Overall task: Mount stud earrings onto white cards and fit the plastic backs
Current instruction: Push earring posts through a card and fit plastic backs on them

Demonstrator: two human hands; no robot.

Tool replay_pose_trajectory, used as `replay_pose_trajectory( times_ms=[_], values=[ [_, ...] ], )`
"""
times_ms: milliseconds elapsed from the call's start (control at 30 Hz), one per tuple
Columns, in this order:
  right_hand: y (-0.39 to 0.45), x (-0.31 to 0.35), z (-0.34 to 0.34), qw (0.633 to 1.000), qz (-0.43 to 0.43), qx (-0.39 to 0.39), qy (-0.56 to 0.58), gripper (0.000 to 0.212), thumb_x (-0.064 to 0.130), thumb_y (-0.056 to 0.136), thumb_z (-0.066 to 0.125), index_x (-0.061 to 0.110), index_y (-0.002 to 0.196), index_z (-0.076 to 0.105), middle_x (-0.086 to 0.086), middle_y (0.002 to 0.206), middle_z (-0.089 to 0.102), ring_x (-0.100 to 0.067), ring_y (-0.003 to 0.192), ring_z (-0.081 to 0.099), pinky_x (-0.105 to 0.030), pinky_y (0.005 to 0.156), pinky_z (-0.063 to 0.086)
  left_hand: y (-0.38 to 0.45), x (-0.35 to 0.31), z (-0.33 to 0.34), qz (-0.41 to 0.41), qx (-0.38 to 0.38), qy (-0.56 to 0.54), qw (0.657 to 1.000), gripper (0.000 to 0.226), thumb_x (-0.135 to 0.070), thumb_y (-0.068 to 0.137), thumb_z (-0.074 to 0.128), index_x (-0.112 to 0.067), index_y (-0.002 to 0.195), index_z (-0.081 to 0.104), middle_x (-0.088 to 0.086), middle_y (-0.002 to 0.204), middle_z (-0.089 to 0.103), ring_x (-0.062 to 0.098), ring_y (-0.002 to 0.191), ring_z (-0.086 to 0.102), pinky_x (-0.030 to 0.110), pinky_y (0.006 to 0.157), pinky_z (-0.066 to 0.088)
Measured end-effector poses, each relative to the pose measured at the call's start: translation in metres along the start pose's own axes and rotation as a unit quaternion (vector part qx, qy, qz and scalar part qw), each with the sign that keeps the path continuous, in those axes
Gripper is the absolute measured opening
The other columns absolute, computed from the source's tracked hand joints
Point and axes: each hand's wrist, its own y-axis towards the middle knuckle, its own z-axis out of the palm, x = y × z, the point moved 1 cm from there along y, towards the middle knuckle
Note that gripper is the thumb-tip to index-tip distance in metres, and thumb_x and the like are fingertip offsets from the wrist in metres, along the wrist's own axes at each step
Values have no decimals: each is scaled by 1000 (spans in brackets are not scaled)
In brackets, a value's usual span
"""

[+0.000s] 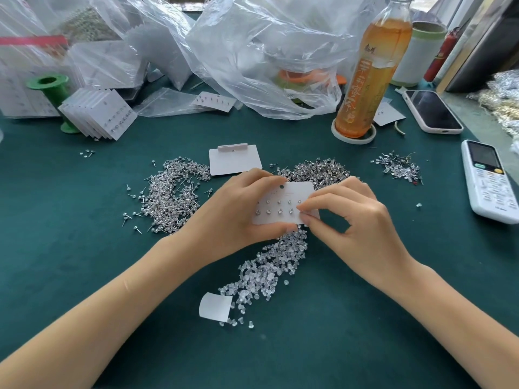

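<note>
While both hands (295, 217) hold one card (283, 204), nine studs (279, 206) (two rows)

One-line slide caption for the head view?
Left hand holds a white card of stud earrings while the right hand pinches at its edge above clear plastic backs.

left hand (238, 211): gripping | right hand (348, 217): fingertips pinched

1. A small piecework bench for jewellery packing: heaps of stud earrings (171, 192) and clear plastic backs (269, 265) on a green cloth table (84, 262).
2. Stacked white cards (98, 113) and plastic bags (252, 51) crowd the back edge.
</note>
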Motion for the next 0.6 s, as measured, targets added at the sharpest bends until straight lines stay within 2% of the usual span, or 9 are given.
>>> replay_pose_trajectory(
  times_ms=[200, 333, 400, 467, 600],
  values=[
    [4, -4, -7, 995, 82, -42, 28, 16, 14, 83, 73, 14, 98, 72, 10, 97, 65, -12, 96, 53, -30, 90, 43, 1, 1, -2, -11, -4, -9, 1000, 68, -42, 72, 76, -10, 129, 55, 0, 119, 56, 14, 104, 53, 19, 90, 39],
    [7, -24, -16, 984, 166, -54, -25, 13, 13, 83, 72, 17, 95, 73, 3, 105, 64, -18, 107, 50, -15, 94, 32, 1, 4, -2, -25, -3, -8, 1000, 69, -48, 72, 73, -14, 130, 54, -3, 120, 55, 12, 107, 52, 17, 92, 36],
    [6, -33, -17, 979, 193, -28, -53, 9, 13, 81, 74, 17, 90, 74, -3, 112, 63, -22, 113, 47, -18, 97, 27, 1, 6, -2, -32, 0, -1, 999, 70, -50, 72, 71, -15, 130, 54, -4, 121, 54, 13, 107, 52, 17, 91, 36],
    [4, -38, -16, 977, 203, 3, -69, 6, 13, 79, 76, 17, 82, 74, -6, 116, 62, -24, 117, 46, -26, 100, 27, 1, 8, -1, -39, 3, 5, 999, 70, -51, 72, 71, -16, 130, 53, -4, 122, 54, 14, 108, 52, 18, 91, 36],
    [4, -39, -9, 976, 179, 46, -118, 7, 15, 74, 80, 15, 76, 74, -9, 119, 62, -29, 120, 46, -35, 102, 27, 1, 10, -1, -44, 4, 11, 999, 70, -51, 73, 70, -16, 131, 53, -4, 123, 54, 14, 109, 52, 17, 91, 35]
  ],
)
